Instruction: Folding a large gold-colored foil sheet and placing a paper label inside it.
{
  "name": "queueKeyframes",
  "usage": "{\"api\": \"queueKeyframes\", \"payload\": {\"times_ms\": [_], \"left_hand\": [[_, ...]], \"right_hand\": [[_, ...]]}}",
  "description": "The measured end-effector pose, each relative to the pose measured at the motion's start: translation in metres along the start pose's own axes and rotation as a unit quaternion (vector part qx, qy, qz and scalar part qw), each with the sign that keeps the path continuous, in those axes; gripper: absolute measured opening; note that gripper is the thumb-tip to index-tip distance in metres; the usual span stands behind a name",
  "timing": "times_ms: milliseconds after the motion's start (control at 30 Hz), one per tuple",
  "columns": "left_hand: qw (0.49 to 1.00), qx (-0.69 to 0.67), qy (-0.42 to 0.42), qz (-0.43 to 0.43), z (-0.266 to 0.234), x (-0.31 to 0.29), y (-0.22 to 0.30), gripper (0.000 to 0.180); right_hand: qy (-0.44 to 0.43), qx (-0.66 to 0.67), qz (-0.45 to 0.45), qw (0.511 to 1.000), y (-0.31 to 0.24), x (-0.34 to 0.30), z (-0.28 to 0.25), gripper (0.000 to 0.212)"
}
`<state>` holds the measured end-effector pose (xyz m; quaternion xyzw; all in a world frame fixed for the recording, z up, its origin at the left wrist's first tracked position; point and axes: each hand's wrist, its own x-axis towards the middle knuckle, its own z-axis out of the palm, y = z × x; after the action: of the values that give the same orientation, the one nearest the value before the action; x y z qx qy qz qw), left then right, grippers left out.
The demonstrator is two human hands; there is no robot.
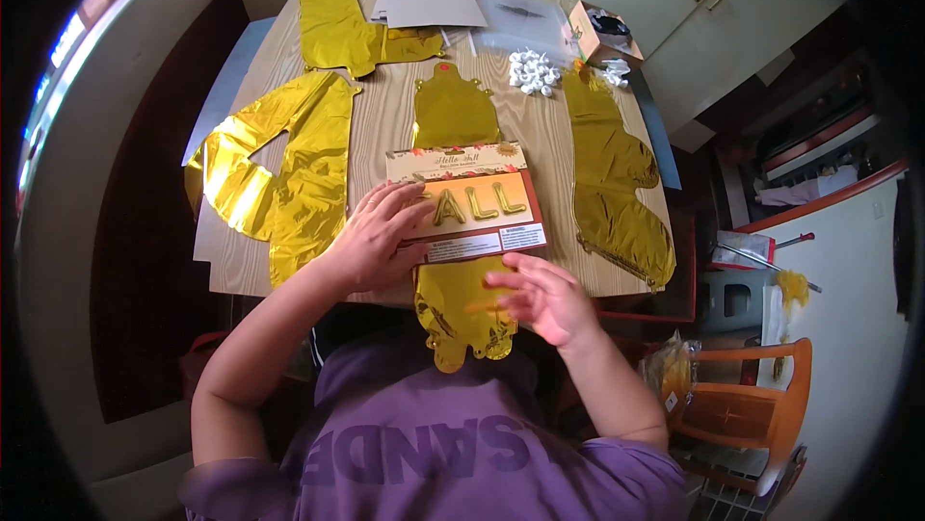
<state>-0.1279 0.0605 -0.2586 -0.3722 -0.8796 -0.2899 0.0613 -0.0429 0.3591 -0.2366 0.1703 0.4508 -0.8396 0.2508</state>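
My left hand point(371, 237) lies flat on the left end of an orange and white printed card point(482, 203) that rests on the wooden table point(385, 121). Under the card lies a flat gold foil balloon point(453, 112), and its lower end point(462, 314) hangs over the table's near edge. My right hand point(540, 299) hovers over that lower end with fingers spread, and it looks blurred. It holds nothing.
More flat gold foil balloons lie at the left point(284, 169), far left point(342, 30) and right point(617, 184). White papers point(429, 1), a clear plastic bag point(525, 20), a small open box point(597, 35) and small white pieces point(533, 71) sit at the far end. An orange chair point(747, 415) stands at lower right.
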Motion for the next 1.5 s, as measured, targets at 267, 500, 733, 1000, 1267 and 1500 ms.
{"api": "queueKeyframes", "payload": {"times_ms": [267, 500, 733, 1000, 1267, 1500], "left_hand": [[0.999, -0.014, -0.001, 0.038, 0.011, 0.007, -0.012, 0.048], [0.999, 0.006, -0.011, 0.049, 0.004, 0.004, -0.009, 0.045], [0.995, 0.018, -0.085, 0.054, -0.017, -0.032, 0.035, 0.062], [0.994, 0.098, 0.017, 0.051, 0.025, -0.053, 0.047, 0.062], [0.989, 0.129, 0.053, 0.052, 0.028, -0.054, 0.049, 0.050], [0.986, 0.141, 0.074, 0.052, 0.032, -0.058, 0.049, 0.048]], "right_hand": [[0.033, -0.786, -0.398, 0.471, 0.010, -0.053, -0.028, 0.057], [0.044, -0.741, -0.568, 0.356, 0.049, 0.002, -0.033, 0.028], [0.038, -0.705, -0.590, 0.392, 0.047, -0.018, -0.030, 0.024], [0.007, -0.702, -0.581, 0.411, 0.055, -0.027, -0.037, 0.026], [0.062, -0.733, -0.589, 0.335, 0.046, -0.008, -0.055, 0.034], [0.075, -0.738, -0.548, 0.385, 0.046, 0.005, -0.048, 0.029]]}}
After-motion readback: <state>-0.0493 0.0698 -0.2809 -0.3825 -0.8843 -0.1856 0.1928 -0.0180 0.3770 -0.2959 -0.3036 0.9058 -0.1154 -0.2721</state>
